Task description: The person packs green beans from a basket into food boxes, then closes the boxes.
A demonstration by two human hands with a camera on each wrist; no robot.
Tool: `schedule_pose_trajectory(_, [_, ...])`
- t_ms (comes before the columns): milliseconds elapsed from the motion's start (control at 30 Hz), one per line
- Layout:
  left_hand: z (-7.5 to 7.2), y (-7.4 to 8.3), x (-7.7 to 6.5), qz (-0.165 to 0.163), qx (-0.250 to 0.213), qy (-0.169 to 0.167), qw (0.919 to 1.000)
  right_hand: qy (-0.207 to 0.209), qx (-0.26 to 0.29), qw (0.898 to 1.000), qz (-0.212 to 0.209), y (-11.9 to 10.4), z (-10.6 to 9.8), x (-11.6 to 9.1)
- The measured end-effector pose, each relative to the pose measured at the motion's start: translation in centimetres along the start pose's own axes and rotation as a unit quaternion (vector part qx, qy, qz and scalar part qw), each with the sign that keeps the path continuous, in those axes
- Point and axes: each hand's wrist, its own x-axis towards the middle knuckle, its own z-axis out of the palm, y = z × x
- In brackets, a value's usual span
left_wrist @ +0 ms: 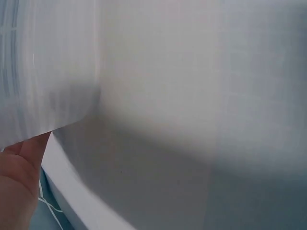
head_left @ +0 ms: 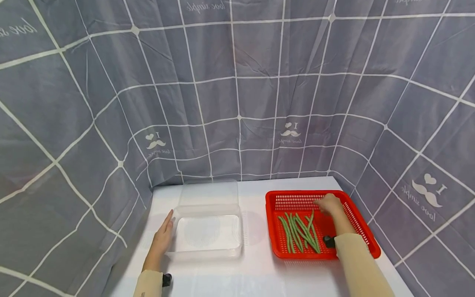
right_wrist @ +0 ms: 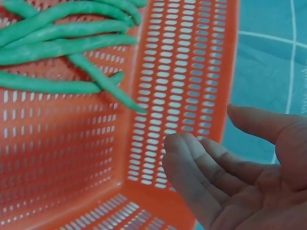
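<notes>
On the left of the white table sits a clear plastic container [head_left: 204,253], its see-through lid [head_left: 209,193] tipped back behind it. My left hand [head_left: 162,237] rests along its left side, fingers fairly straight. In the left wrist view that hand [left_wrist: 19,177] is partly hidden behind the container wall [left_wrist: 53,57]. A red slotted basket [head_left: 270,225] stands at the right, with several green beans [head_left: 302,233] lying in its left half. Over the basket's far right part hovers my right hand [head_left: 330,203]. The right wrist view shows its fingers [right_wrist: 192,177] loosely bent, thumb apart, nothing between them, beside the beans [right_wrist: 62,48].
A grey curtain [head_left: 256,99] with white grid lines hangs behind the table and along both sides. White table surface [head_left: 256,268] shows between the container and the basket and in front of them. A dark wrist camera [head_left: 329,241] sits at the right sleeve.
</notes>
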Motion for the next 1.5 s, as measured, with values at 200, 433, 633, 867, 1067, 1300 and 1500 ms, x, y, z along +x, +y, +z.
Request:
schedule_pose_trajectory(200, [-0.1, 0.1, 0.2, -0.001, -0.004, 0.01, 0.9999, -0.051, 0.023, 0.998, 0.022, 0.9, 0.2, 0.9])
schedule_pose_trajectory(433, [-0.3, 0.1, 0.2, -0.003, -0.004, 0.011, 0.9999, -0.106, 0.12, 0.985, 0.06, 0.9, 0.3, 1.0])
schedule_pose_trajectory(633, [-0.4, 0.2, 0.3, -0.003, -0.006, 0.014, 0.9999, -0.14, 0.114, 0.983, 0.04, 1.4, 0.8, 1.4])
schedule_pose_trajectory(867, [-0.2, -0.2, 0.4, -0.003, -0.012, 0.016, 0.9998, -0.197, 0.11, 0.973, 0.051, 2.9, 1.8, 1.6])
schedule_pose_trajectory(1067, [-0.1, -0.2, 0.3, -0.001, -0.014, 0.017, 0.9997, -0.192, 0.099, 0.972, 0.089, 2.0, 2.3, -0.8])
schedule_pose_trajectory(1300, [0.1, 0.1, 0.0, 0.0, -0.017, 0.023, 0.9996, -0.212, 0.118, 0.963, 0.118, 2.0, 2.8, -1.6])
schedule_pose_trajectory(1500, [0.2, 0.1, -0.2, -0.004, -0.016, 0.025, 0.9996, -0.219, 0.111, 0.962, 0.12, 1.9, 3.5, -1.5])
